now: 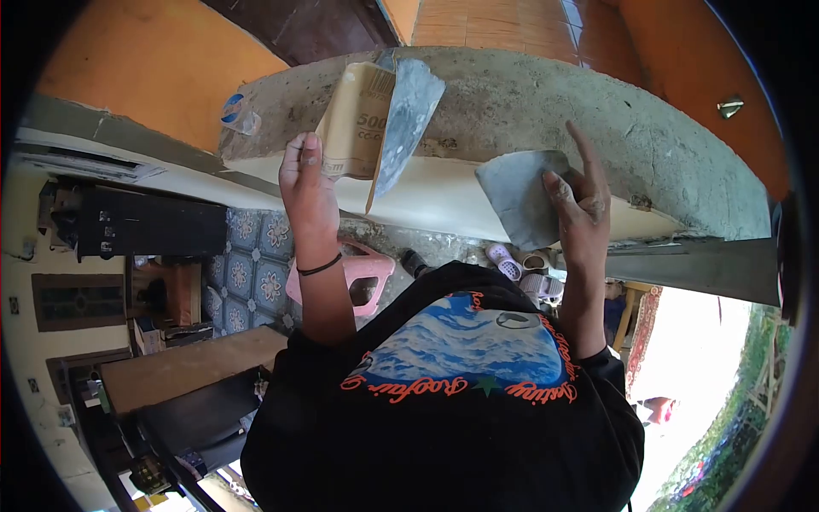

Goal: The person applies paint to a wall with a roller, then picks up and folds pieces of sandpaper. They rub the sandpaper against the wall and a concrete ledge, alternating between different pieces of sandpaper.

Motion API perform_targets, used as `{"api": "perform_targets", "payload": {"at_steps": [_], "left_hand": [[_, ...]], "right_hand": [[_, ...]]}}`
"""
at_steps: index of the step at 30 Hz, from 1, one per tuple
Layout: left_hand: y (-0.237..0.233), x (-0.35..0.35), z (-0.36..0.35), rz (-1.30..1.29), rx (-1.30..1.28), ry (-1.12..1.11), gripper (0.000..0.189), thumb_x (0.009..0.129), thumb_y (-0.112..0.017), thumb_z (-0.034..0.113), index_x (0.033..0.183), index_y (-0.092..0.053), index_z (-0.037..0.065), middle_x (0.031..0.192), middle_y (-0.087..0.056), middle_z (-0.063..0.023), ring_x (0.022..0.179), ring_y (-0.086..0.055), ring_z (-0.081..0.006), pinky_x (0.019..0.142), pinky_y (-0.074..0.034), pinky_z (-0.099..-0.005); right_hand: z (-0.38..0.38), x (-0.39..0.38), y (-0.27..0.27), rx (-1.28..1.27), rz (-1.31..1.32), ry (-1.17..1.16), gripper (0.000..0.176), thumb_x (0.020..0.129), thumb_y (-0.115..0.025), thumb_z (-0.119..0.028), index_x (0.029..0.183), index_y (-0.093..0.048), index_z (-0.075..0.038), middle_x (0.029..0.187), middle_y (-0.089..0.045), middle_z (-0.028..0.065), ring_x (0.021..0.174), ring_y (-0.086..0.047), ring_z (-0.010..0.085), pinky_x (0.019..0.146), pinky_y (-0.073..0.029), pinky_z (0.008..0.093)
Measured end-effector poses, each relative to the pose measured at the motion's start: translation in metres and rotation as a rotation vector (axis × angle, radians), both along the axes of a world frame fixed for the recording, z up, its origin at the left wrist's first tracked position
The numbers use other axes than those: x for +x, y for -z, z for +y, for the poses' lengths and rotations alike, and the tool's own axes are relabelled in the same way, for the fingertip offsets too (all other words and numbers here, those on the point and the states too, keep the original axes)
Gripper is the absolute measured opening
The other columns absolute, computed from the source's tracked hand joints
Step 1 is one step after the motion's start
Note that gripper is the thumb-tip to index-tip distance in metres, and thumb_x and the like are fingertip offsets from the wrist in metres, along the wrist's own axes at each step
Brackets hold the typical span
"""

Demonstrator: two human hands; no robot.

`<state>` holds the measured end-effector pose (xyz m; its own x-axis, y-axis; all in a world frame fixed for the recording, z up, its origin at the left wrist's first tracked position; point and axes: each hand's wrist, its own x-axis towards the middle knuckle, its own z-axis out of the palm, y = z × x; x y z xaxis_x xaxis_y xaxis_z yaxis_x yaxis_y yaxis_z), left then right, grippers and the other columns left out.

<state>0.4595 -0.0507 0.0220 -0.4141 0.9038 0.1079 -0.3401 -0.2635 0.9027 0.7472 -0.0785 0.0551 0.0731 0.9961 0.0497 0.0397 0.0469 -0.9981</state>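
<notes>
My left hand (309, 192) is closed on the lower left edge of a brown printed piece of cardboard (358, 119), thumb on its face. Against the cardboard's right side stands a grey, dust-smeared sheet (411, 119); whether the two are joined I cannot tell. A thin pointed tip shows below them. On the right, my right hand (580, 196) pinches a dark grey, bent sheet (522, 198) between thumb and curled fingers, with the index finger stretched upward. The two hands are well apart, both near the front edge of the concrete ledge (546, 102).
A clear plastic cup (241, 115) with a blue label is at the ledge's left end. Below the ledge are a pink plastic stool (368, 277) and purple clogs (505, 261). A brown-topped table (192, 367) stands at the lower left.
</notes>
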Motion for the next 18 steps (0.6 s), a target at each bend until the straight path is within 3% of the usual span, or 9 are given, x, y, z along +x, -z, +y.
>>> {"api": "perform_targets", "payload": {"at_steps": [2,3,5,6,8,9,12,16,18], "left_hand": [[-0.003,0.006,0.007,0.042,0.043,0.024,0.022,0.091,-0.056,0.022,0.102,-0.051,0.004,0.094,-0.056,-0.0028,0.088,-0.056,-0.0110,0.079,-0.049,-0.0288],[-0.004,0.009,0.009,0.120,0.053,-0.001,0.022,0.091,-0.056,0.023,0.101,-0.052,0.004,0.093,-0.056,-0.0025,0.088,-0.056,-0.0105,0.078,-0.048,-0.0277],[-0.005,0.015,0.011,0.206,0.070,-0.008,0.022,0.090,-0.056,0.023,0.100,-0.052,0.004,0.093,-0.056,-0.0022,0.087,-0.056,-0.0100,0.077,-0.047,-0.0266],[-0.005,0.020,0.010,0.247,0.089,0.019,0.022,0.091,-0.056,0.023,0.101,-0.052,0.004,0.093,-0.057,-0.0022,0.087,-0.055,-0.0098,0.076,-0.047,-0.0262],[-0.010,0.028,0.009,0.295,0.113,0.065,0.022,0.091,-0.055,0.023,0.101,-0.051,0.003,0.093,-0.057,-0.0022,0.087,-0.055,-0.0097,0.075,-0.047,-0.0258],[-0.015,0.034,0.008,0.152,0.110,0.171,0.022,0.091,-0.055,0.022,0.102,-0.051,0.003,0.093,-0.058,-0.0029,0.088,-0.056,-0.0103,0.076,-0.047,-0.0261],[-0.017,0.050,0.005,-0.095,0.044,0.381,0.023,0.092,-0.054,0.022,0.103,-0.050,0.003,0.094,-0.059,-0.0045,0.088,-0.057,-0.0117,0.077,-0.048,-0.0268],[-0.002,0.060,0.000,-0.187,-0.097,0.534,0.024,0.092,-0.053,0.023,0.104,-0.050,0.003,0.096,-0.059,-0.0064,0.086,-0.059,-0.0134,0.074,-0.050,-0.0284],[0.006,0.058,-0.001,-0.118,-0.120,0.498,0.025,0.092,-0.054,0.025,0.104,-0.050,0.004,0.095,-0.060,-0.0059,0.081,-0.060,-0.0120,0.069,-0.050,-0.0280]], "right_hand": [[-0.001,0.000,0.020,0.155,-0.114,-0.279,0.028,0.082,-0.052,0.000,0.108,-0.061,-0.001,0.074,-0.049,-0.0003,0.071,-0.044,0.0080,0.066,-0.037,0.0197],[-0.003,-0.001,0.021,0.157,-0.112,-0.267,0.028,0.082,-0.052,0.000,0.108,-0.061,-0.001,0.074,-0.049,-0.0003,0.071,-0.044,0.0080,0.066,-0.037,0.0197],[-0.004,-0.006,0.021,-0.058,-0.037,-0.379,0.028,0.084,-0.056,-0.007,0.111,-0.061,-0.001,0.082,-0.056,0.0025,0.076,-0.048,0.0095,0.070,-0.039,0.0209],[-0.004,-0.008,0.021,-0.051,-0.032,-0.362,0.028,0.084,-0.056,-0.007,0.111,-0.061,-0.001,0.082,-0.056,0.0025,0.076,-0.048,0.0095,0.070,-0.039,0.0209],[-0.005,-0.012,0.023,-0.057,0.076,-0.265,0.040,0.084,-0.063,-0.019,0.118,-0.056,0.000,0.096,-0.060,0.0070,0.084,-0.052,0.0109,0.077,-0.042,0.0228],[-0.006,-0.011,0.019,-0.114,0.155,-0.238,0.056,0.080,-0.069,-0.029,0.123,-0.051,0.003,0.107,-0.060,0.0115,0.091,-0.054,0.0119,0.083,-0.043,0.0249],[-0.003,-0.009,0.018,-0.037,0.214,-0.261,0.064,0.078,-0.071,-0.031,0.125,-0.047,0.006,0.106,-0.060,0.0114,0.091,-0.055,0.0118,0.084,-0.043,0.0255],[-0.003,-0.008,0.024,-0.195,0.358,-0.518,0.053,0.077,-0.073,-0.029,0.115,-0.056,0.004,0.101,-0.063,0.0073,0.090,-0.056,0.0119,0.080,-0.044,0.0245],[-0.006,-0.017,0.026,-0.135,0.407,-0.512,0.045,0.076,-0.074,-0.029,0.107,-0.060,0.002,0.098,-0.063,0.0062,0.089,-0.056,0.0120,0.079,-0.044,0.0241]]}}
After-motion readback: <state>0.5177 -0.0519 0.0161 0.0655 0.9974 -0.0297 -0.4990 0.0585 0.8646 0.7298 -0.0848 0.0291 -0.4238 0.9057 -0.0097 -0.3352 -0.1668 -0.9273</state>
